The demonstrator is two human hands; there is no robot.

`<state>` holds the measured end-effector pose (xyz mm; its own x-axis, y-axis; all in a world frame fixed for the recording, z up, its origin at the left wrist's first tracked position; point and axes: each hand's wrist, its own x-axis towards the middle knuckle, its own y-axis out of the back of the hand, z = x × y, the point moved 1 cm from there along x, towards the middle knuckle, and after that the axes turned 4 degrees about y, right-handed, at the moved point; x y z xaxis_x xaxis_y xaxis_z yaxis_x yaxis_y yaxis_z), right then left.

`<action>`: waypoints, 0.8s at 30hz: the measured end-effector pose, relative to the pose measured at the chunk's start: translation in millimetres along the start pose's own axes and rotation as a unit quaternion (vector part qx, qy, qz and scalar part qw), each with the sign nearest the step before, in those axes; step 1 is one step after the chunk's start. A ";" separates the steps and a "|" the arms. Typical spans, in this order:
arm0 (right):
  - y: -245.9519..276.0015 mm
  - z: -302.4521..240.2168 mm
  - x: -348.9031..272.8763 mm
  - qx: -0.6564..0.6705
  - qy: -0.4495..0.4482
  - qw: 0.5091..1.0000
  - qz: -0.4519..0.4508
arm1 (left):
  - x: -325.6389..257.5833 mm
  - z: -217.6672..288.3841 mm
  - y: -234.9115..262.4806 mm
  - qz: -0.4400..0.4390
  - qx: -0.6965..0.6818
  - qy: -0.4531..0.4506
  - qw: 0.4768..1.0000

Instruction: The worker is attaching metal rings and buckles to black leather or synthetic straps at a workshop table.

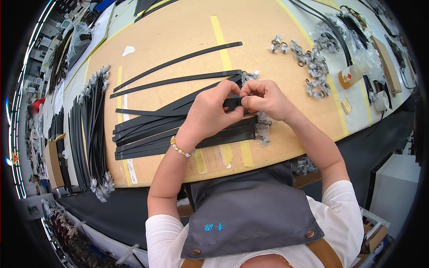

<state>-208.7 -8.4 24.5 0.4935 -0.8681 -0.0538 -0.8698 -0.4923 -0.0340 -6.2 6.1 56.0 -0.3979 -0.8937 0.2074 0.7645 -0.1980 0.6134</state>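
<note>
Mid-frame, the left hand [213, 106] and right hand [268, 100] pinch a black strap [232, 104], seemingly working its end; careful alignment seems needed.

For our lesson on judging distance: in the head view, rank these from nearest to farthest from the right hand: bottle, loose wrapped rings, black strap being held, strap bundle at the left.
From the right hand:
1. Black strap: held, touching it.
2. Loose wrapped rings: ahead and to the right.
3. Bottle: farther right.
4. Strap bundle: well to the left.
</note>
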 end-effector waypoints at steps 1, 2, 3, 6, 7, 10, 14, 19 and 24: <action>0.3 -2.9 -0.5 0.039 -0.022 0.999 -0.012 | 0.2 -1.1 0.5 -0.001 0.000 0.000 1.000; 0.8 -3.8 -0.6 0.039 -0.022 0.999 -0.012 | 0.8 -3.0 0.5 -0.005 -0.019 -0.001 1.000; 1.1 -4.4 -0.7 0.045 -0.026 0.999 -0.015 | 1.1 -4.1 0.9 -0.010 -0.038 -0.003 0.999; 2.3 -4.3 -1.4 0.057 -0.030 0.998 -0.020 | 1.6 -4.6 2.5 -0.028 -0.043 0.005 0.999; 2.4 -4.3 -1.2 0.062 -0.030 0.997 -0.024 | 1.8 -4.6 2.6 -0.028 -0.043 0.005 0.999; 2.0 -4.7 -1.4 0.066 -0.029 0.997 -0.029 | 1.8 -4.5 2.9 -0.032 -0.055 0.009 0.998; 0.8 -4.4 -1.2 0.069 -0.029 0.997 -0.031 | 1.7 -5.4 3.8 -0.043 -0.053 0.014 0.998; -0.9 -6.5 -1.4 0.080 -0.033 0.996 -0.018 | 1.6 -7.0 3.6 -0.049 -0.047 0.018 0.998; -0.8 -6.3 -0.9 0.081 -0.031 0.996 -0.025 | 1.4 -5.5 4.0 -0.047 -0.051 0.014 0.997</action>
<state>-208.5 -7.7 30.8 0.5390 -0.8352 -0.1096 -0.8353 -0.5131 -0.1975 -0.9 1.8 54.6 -0.4561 -0.8803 0.1301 0.7733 -0.3198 0.5475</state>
